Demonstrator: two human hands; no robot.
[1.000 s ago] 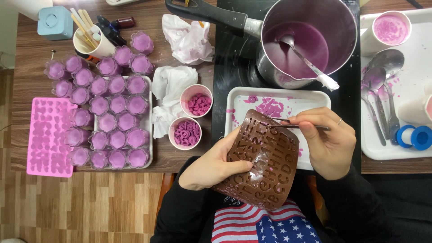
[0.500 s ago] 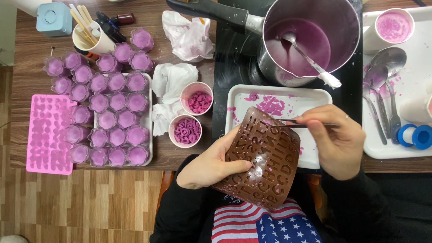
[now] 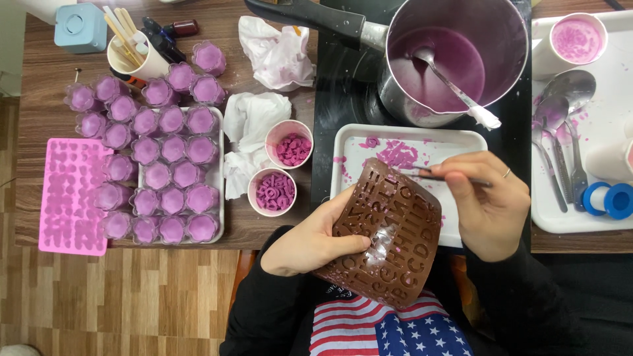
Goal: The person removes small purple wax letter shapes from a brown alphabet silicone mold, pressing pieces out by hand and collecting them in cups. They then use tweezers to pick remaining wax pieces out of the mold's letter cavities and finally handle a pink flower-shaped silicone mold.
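- Head view, lower centre: your left hand grips the left edge of a brown letter mould, thumb pressed over its face and fingers curled beneath; the mould is tilted and held above your lap, its upper end overlapping the white tray.
- Head view, centre right: your right hand pinches a thin pick between thumb and fingertips, the tip lying at the mould's upper edge.
- Head view, centre: the white tray carries purple crumbs and smears and sits on a black surface.
- Head view, upper right: a steel saucepan holds purple liquid with a spoon leaning in it.
- Head view, centre left: two small cups hold purple letter pieces, just beside crumpled white tissue.
- Head view, left: rows of purple-filled clear cups stand on and around a tray, near a pink mould lying flat at the table's edge.
- Head view, far right: spoons lie on a second white tray beside a blue tape roll.
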